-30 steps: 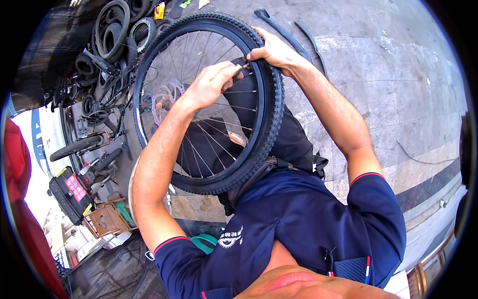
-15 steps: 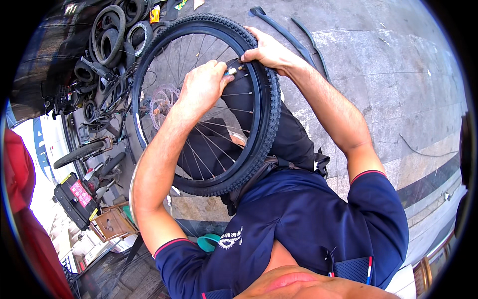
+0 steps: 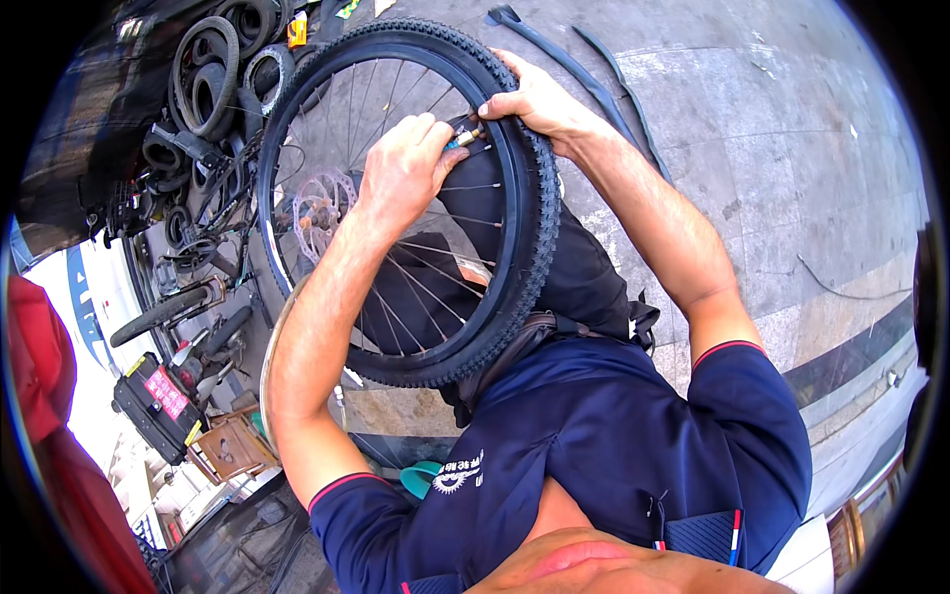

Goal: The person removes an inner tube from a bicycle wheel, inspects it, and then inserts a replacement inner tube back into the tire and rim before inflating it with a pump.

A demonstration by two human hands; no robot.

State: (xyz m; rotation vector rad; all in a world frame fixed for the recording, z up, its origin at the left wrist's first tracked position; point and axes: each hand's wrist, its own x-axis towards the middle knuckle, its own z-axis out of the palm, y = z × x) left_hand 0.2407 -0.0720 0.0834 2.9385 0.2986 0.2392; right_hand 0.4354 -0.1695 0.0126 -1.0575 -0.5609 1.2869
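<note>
A bicycle wheel with a black knobbly tyre (image 3: pixel 542 247) stands tilted against my dark-trousered legs. Thin spokes and a brake disc (image 3: pixel 323 213) show inside its rim. My left hand (image 3: pixel 401 170) reaches in among the spokes, its fingers closed on a small air chuck with a pale metal tip and a bit of blue (image 3: pixel 459 142). That tip meets, or nearly meets, the brass-coloured valve (image 3: pixel 479 133) at the rim's inner side. My right hand (image 3: pixel 534 97) grips tyre and rim beside the valve, thumb on the rim and fingers behind the tyre.
Old tyres (image 3: pixel 206 79) lie heaped at the far left. Below them are a bicycle with a black tyre (image 3: pixel 163 315), a black box (image 3: pixel 153 408) and a wooden box (image 3: pixel 233 445). Dark rubber strips (image 3: pixel 564 64) lie on the paving. A pale hose (image 3: pixel 265 371) curves by my left arm.
My left hand has brought the air chuck slightly closer to the valve. My right hand keeps its grip on the tyre and rim. The view has shifted a little.
</note>
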